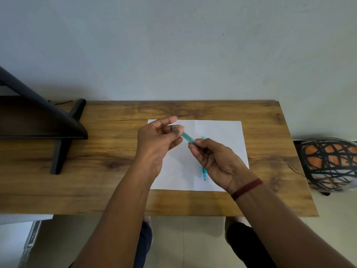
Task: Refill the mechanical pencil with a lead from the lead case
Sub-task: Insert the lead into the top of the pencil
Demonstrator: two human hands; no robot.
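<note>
Holding the case [185,136] up in the air, both hands pinch it, one at each end. It is a thin green-blue tube, tilted. I think it is the case because the pencil [204,172] lies flat on the paper [218,132] below. The left hand [157,139] pinches the far end with thumb and fingertips, likely to pull or slide the lid open. I cannot tell if the lid is open. The right hand [215,157] grips the near end with curled fingers so the tube does not wobble. The pencil is partly hidden under the right hand, close by, so it would be easy to grab. The white paper sits on the table [116,151], probably so a thin lead that drops can be seen. A dark rack [63,124] stands off to the left.
</note>
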